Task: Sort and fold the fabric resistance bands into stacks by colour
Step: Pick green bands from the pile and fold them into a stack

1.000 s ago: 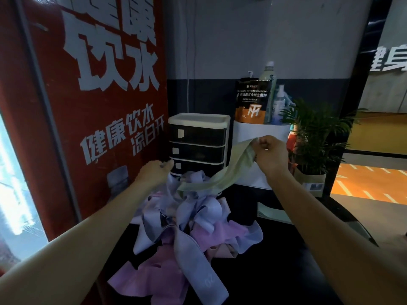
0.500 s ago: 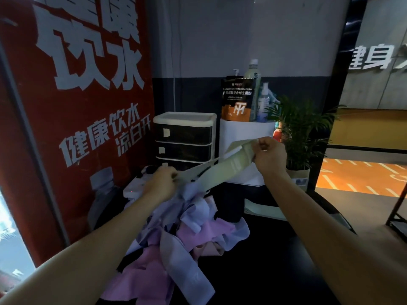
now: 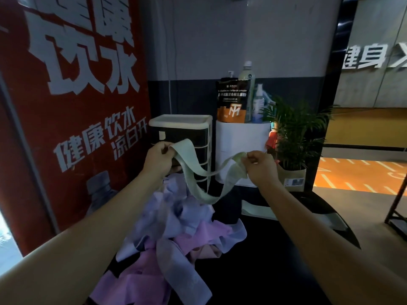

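A pale green fabric band (image 3: 193, 177) hangs in a slack loop in the air between my two hands. My left hand (image 3: 157, 158) pinches one end of it at the upper left. My right hand (image 3: 261, 165) pinches the other end at the right. Below them a tangled heap of lilac-blue and pink bands (image 3: 176, 234) lies on the dark table (image 3: 275, 271). Another pale green band (image 3: 258, 211) lies flat on the table beyond the heap.
A white drawer unit with dark drawers (image 3: 182, 137) stands behind the heap. A white box (image 3: 242, 137) carries a pouch (image 3: 232, 99) and bottles. A potted plant (image 3: 295, 137) stands at the right. A red poster wall (image 3: 72, 106) is on the left.
My left hand has risen from the heap with one end of the green band. The band has come clear of the heap and sags between my hands, which are now level.
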A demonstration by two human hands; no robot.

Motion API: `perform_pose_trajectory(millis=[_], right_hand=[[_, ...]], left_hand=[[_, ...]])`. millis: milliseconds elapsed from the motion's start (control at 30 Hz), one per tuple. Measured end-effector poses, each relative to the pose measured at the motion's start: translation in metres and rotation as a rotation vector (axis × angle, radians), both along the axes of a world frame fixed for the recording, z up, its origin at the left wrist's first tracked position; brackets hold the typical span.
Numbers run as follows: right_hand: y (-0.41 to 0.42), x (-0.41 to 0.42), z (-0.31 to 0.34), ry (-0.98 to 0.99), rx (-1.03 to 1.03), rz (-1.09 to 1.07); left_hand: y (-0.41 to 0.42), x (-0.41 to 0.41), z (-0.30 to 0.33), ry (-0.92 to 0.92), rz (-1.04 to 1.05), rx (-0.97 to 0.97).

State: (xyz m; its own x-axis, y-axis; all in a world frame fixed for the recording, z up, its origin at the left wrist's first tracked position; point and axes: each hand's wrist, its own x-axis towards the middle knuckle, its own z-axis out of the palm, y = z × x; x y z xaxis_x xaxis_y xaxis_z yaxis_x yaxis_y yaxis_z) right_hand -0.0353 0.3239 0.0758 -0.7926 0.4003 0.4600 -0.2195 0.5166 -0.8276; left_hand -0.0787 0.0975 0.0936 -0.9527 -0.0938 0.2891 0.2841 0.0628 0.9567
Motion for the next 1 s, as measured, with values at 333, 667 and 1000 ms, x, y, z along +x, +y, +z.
perform_pose_trajectory(millis=[333, 667, 1000], right_hand=[[0.027, 0.011, 0.001, -0.007, 0.003, -0.059], [0.054, 0.04, -0.017, -0.165, -0.181, 0.047], [0.089, 0.05, -0.043, -0.238, -0.388, 0.014]], left_hand=[[0.0, -0.007, -0.002, 0.004, 0.053, -0.012], [0.023, -0.001, -0.025, -0.155, -0.093, 0.067], [0.039, -0.001, -0.037, -0.053, -0.098, -0.208]])
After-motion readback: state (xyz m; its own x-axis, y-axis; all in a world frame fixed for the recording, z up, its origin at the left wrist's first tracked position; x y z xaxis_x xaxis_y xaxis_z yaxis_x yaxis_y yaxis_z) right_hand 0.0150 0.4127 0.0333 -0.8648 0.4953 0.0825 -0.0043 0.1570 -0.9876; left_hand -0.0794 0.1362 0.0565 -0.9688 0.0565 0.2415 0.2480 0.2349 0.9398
